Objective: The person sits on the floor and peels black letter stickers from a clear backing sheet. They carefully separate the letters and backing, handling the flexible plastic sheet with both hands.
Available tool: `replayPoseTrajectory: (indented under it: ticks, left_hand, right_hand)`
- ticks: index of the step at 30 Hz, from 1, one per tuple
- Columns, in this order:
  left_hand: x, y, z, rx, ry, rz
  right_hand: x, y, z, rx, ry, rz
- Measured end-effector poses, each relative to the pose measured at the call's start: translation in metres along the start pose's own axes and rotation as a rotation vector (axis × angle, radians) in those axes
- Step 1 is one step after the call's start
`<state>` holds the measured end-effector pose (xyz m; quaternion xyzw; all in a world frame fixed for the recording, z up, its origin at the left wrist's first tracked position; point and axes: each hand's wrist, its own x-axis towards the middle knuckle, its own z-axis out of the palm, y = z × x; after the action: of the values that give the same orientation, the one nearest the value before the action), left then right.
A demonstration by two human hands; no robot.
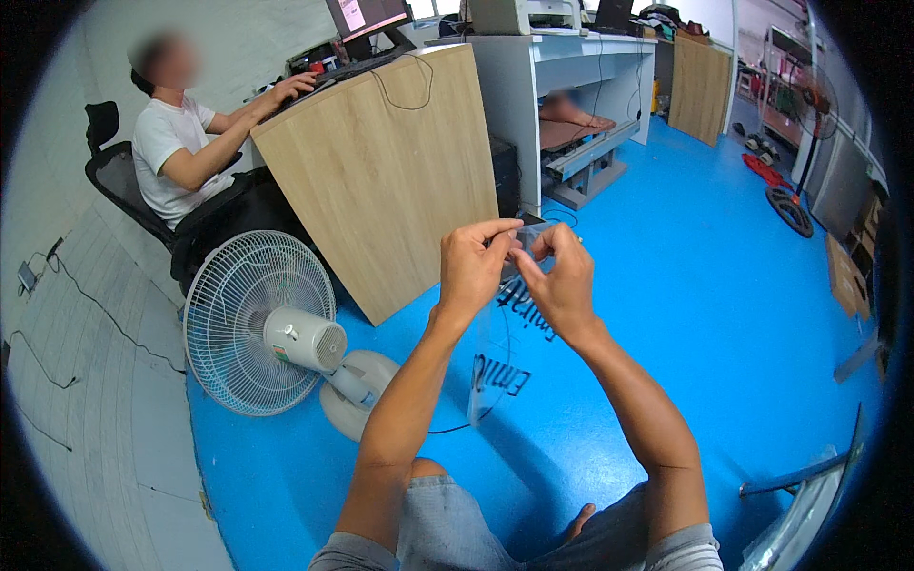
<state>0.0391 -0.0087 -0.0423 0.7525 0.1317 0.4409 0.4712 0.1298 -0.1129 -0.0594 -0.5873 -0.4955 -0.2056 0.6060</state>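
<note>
My left hand and my right hand are raised close together in the middle of the head view, fingers bent and pinched on the top of a clear plastic bag. The bag hangs down between my forearms, with black printing on it and the blue floor showing through. The thumbs nearly meet at its upper edge, and a small dark part shows behind my fingertips, too hidden to make out.
A white floor fan with a cord stands left of my arms. Beyond it a co-worker sits typing at a wooden-sided desk. Another person's leg shows under a white desk. Cartons and metal bars lie along the right.
</note>
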Motion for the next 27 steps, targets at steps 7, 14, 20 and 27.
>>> replayPoseTrajectory:
  ticks: [7, 14, 20, 27]
  left_hand:
    - [-0.003, 0.015, 0.001, -0.058, -0.046, -0.045]
    - [0.001, 0.006, 0.0, -0.116, 0.148, -0.101]
    - [0.007, 0.005, -0.012, -0.228, 0.23, -0.031]
    - [0.004, 0.009, -0.005, -0.311, 0.089, 0.048]
  right_hand:
    - [0.013, 0.007, -0.011, 0.113, 0.025, 0.216]
    - [0.013, 0.008, -0.013, -0.021, 0.091, 0.315]
    - [0.011, 0.02, -0.019, 0.321, -0.035, 0.518]
    - [0.024, -0.001, -0.02, 0.639, -0.018, 0.628]
